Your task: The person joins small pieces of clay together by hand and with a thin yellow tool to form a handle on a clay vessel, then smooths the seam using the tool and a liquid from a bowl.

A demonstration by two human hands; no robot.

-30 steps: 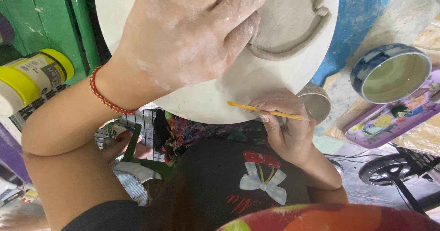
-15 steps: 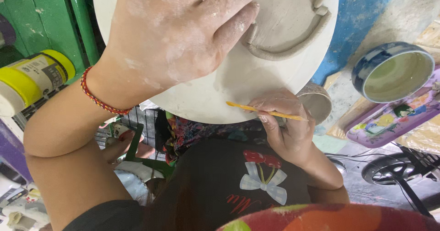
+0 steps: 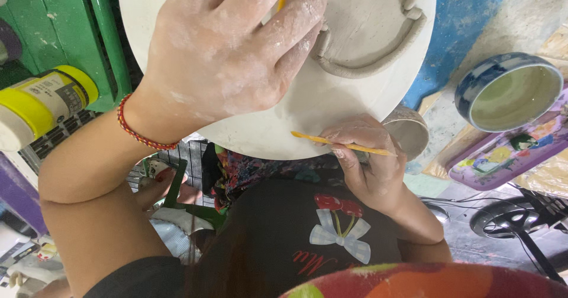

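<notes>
My left hand, dusted with pale clay and wearing a red cord bracelet, lies palm down over a grey clay piece with a raised coil rim. The clay sits on a round white board. A sliver of yellow shows between the fingers. Below the board's near edge, my right hand pinches a thin yellow wooden stick, its tip pointing left under the board's rim. A small clay cup sits right behind that hand, partly hidden.
A blue-and-white bowl and a purple printed tray lie at the right. At the left are a yellow-capped bottle and a green frame. A black stand sits low right, and a colourful rim lies at the bottom edge.
My left hand has crept slightly up over the clay. The right hand and its stick have stayed where they were.
</notes>
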